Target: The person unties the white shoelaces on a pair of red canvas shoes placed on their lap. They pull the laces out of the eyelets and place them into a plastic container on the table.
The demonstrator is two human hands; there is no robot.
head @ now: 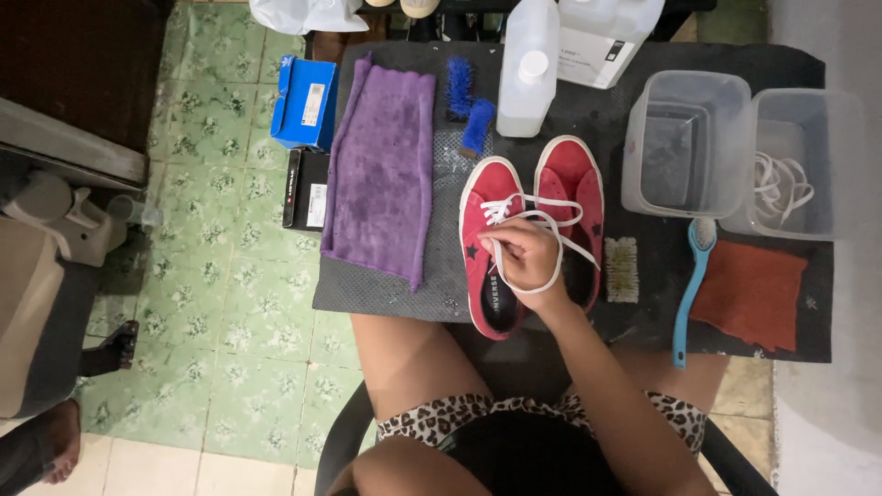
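Laces first: a white shoelace [537,241] is pinched in the fingers of the one hand [525,253] on show, which comes up from the person's right side, so I read it as the right; the left hand is out of sight, and its fingers cannot be told. That lace is threaded through the left of two red sneakers [491,248], which lie side by side on the dark mat [441,276], toes pointing away. Risk, as I judge it: the loose loop trails over the second sneaker [570,197], so a hard tug could snag it or drag the unsteadied shoe. Counting outward from the sneakers: one purple cloth [381,174] just left, two blue brushes [469,110] beyond the toes, two pale plastic jugs [531,64] farther back (the larger one is cut off by the frame), two clear tubs [689,142] to the right, the far one holding another white lace [779,184], one pale bristle brush [623,269] just beside the right shoe, one long blue-handled brush [691,285], one orange-red cloth [758,289].
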